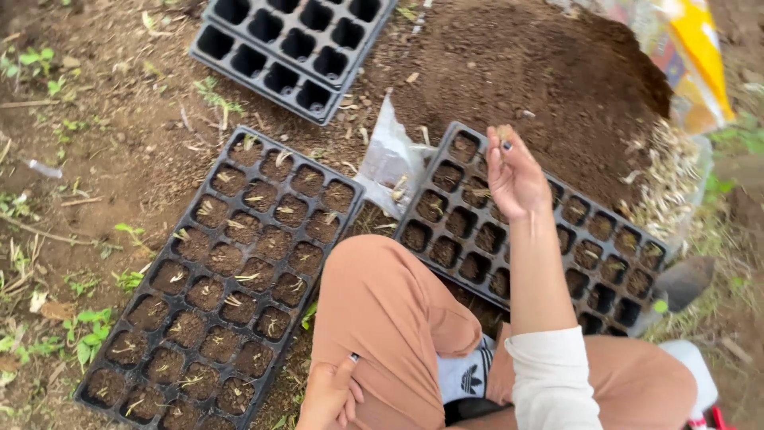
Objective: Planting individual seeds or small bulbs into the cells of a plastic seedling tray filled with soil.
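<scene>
A: What could go wrong from here?

B: The right hand (516, 179) is raised over the black plastic seedling tray half-filled with soil (469, 267), fingers pinched on a small pale brownish piece, perhaps a seed or clove (504, 134); I judge that a light pinch held that high could let the piece fall into the wrong cell, or between the trays onto the loose dirt, where it would be hard to spot.

A: And the other hand?

B: The left hand (330, 398) rests loosely curled on the knee of the salmon-coloured trousers (382, 318); it grasps nothing that I can see, so nothing steadies the tray; a nudge from the knee could, I think, tip soil out of the near cells.

A: Count things for me.

B: Three black trays: the half-filled one under the raised hand; a full black tray with pale slivers set in every soil-filled cell (223, 279) to the left; an empty black tray (294, 48) at the top; it may be two stacked, I cannot tell. One clear crumpled plastic packet (390, 159) lies between the trays; one brown soil heap (541, 80); one yellow printed bag (692, 56) beside it.
</scene>
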